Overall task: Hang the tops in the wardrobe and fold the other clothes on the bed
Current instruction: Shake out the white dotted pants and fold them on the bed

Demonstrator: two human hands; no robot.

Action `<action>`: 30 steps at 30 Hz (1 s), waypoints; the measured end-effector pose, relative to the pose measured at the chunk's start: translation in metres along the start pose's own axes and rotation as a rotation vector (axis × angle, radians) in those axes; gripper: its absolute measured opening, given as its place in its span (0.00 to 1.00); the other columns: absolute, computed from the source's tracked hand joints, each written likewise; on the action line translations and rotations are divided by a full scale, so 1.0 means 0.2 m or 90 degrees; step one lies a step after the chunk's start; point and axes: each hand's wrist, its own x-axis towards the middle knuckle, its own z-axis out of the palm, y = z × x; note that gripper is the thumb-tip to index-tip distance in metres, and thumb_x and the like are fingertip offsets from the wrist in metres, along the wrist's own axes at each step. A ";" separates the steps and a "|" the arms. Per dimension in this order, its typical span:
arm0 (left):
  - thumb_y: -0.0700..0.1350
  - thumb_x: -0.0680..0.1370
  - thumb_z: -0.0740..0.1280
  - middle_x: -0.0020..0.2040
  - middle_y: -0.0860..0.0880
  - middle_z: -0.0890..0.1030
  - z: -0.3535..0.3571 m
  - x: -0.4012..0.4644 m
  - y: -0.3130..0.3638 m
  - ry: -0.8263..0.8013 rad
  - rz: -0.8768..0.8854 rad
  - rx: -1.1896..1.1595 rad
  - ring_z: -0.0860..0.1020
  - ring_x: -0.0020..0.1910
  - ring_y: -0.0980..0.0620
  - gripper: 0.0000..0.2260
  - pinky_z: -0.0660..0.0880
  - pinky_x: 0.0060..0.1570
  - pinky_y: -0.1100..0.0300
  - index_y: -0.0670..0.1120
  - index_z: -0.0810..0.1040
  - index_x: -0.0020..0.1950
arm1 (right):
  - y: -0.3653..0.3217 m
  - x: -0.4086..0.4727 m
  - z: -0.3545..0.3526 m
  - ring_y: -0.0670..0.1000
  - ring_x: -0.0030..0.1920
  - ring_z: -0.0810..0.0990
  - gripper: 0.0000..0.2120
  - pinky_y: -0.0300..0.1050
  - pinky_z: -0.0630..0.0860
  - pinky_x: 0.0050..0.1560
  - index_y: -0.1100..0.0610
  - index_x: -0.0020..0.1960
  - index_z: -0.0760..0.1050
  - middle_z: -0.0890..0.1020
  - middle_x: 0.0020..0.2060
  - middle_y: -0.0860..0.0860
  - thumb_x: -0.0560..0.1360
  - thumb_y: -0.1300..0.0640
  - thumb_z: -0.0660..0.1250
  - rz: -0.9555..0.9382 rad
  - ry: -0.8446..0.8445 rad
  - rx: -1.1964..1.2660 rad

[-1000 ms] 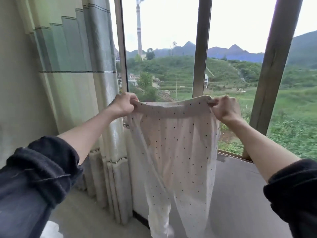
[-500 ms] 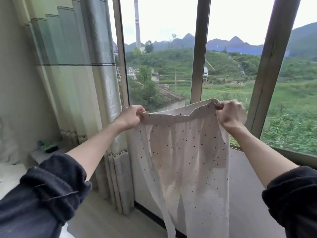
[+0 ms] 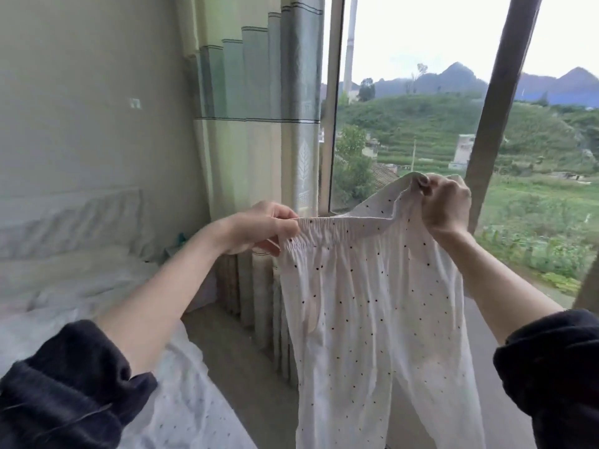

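**Dotted trousers held up by the waistband at the window**

I see both of my arms stretched forward, dark sleeves pushed up to the elbows. My left hand [image 3: 262,226] pinches one end of the elastic waistband of a pair of white trousers with small dark dots [image 3: 372,319], thumb on top and fingers curled beneath. My right hand [image 3: 445,202] sits higher and grips the other end, fingers closed round bunched cloth. The trousers hang freely in the air between my hands, both legs dropping past the bottom edge of view. The bed [image 3: 81,286], covered in pale bedding, lies to the lower left. A green and cream curtain [image 3: 259,124] hangs behind my left hand, beside a large window [image 3: 421,108] showing green hills.
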 end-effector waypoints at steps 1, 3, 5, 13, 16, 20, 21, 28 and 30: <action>0.38 0.78 0.62 0.35 0.51 0.77 -0.05 -0.07 -0.02 0.014 -0.008 -0.017 0.76 0.31 0.57 0.05 0.75 0.30 0.66 0.43 0.76 0.45 | -0.08 -0.01 0.04 0.63 0.51 0.76 0.15 0.48 0.70 0.49 0.60 0.58 0.79 0.77 0.52 0.64 0.79 0.53 0.61 -0.032 -0.016 0.027; 0.37 0.78 0.61 0.29 0.54 0.77 -0.22 -0.29 -0.12 0.074 -0.031 -0.031 0.75 0.26 0.59 0.06 0.72 0.25 0.66 0.44 0.75 0.42 | -0.33 -0.07 0.18 0.62 0.51 0.76 0.14 0.47 0.69 0.48 0.59 0.58 0.79 0.79 0.53 0.63 0.79 0.53 0.62 -0.098 -0.051 0.089; 0.36 0.77 0.60 0.27 0.55 0.75 -0.38 -0.56 -0.25 0.144 -0.071 -0.042 0.73 0.24 0.60 0.07 0.71 0.24 0.66 0.44 0.73 0.40 | -0.65 -0.21 0.35 0.62 0.50 0.77 0.14 0.45 0.68 0.48 0.59 0.57 0.80 0.78 0.54 0.63 0.79 0.54 0.61 -0.142 -0.091 0.156; 0.35 0.77 0.60 0.33 0.49 0.72 -0.82 -1.79 -0.90 0.362 -0.248 -0.104 0.72 0.30 0.55 0.09 0.73 0.29 0.61 0.43 0.72 0.38 | -1.80 -1.11 0.79 0.61 0.52 0.76 0.11 0.45 0.66 0.49 0.58 0.54 0.81 0.78 0.52 0.62 0.76 0.63 0.62 -0.259 -0.288 0.302; 0.35 0.78 0.61 0.40 0.43 0.72 -0.94 -2.36 -1.17 0.427 -0.309 -0.174 0.73 0.35 0.51 0.03 0.76 0.30 0.61 0.39 0.73 0.47 | -2.23 -1.57 0.90 0.61 0.49 0.77 0.09 0.47 0.66 0.45 0.59 0.51 0.82 0.80 0.47 0.62 0.76 0.60 0.64 -0.303 -0.380 0.347; 0.35 0.78 0.62 0.42 0.43 0.76 -0.98 -2.99 -1.43 0.482 -0.440 -0.211 0.76 0.39 0.51 0.04 0.77 0.32 0.62 0.39 0.76 0.48 | -2.66 -2.21 1.04 0.57 0.38 0.72 0.08 0.44 0.59 0.36 0.59 0.40 0.80 0.75 0.34 0.57 0.74 0.60 0.64 -0.336 -0.546 0.340; 0.35 0.78 0.62 0.43 0.43 0.77 -0.98 -3.15 -1.50 0.490 -0.472 -0.214 0.77 0.40 0.50 0.04 0.77 0.33 0.61 0.39 0.76 0.49 | -2.75 -2.40 1.06 0.56 0.37 0.71 0.08 0.45 0.59 0.35 0.58 0.40 0.80 0.74 0.32 0.56 0.74 0.60 0.64 -0.334 -0.601 0.329; 0.34 0.76 0.62 0.39 0.45 0.76 -0.90 -3.72 -1.84 0.511 -0.610 -0.224 0.74 0.39 0.51 0.06 0.74 0.38 0.60 0.42 0.75 0.42 | -3.06 -3.12 1.22 0.60 0.38 0.79 0.09 0.49 0.70 0.34 0.62 0.43 0.82 0.82 0.36 0.61 0.75 0.61 0.64 -0.404 -0.755 0.300; 0.33 0.76 0.61 0.39 0.45 0.77 -0.88 -3.80 -1.90 0.524 -0.625 -0.258 0.76 0.37 0.51 0.06 0.76 0.34 0.61 0.41 0.75 0.42 | -3.12 -3.22 1.22 0.59 0.37 0.79 0.08 0.50 0.72 0.34 0.63 0.42 0.82 0.82 0.35 0.61 0.75 0.62 0.64 -0.431 -0.756 0.298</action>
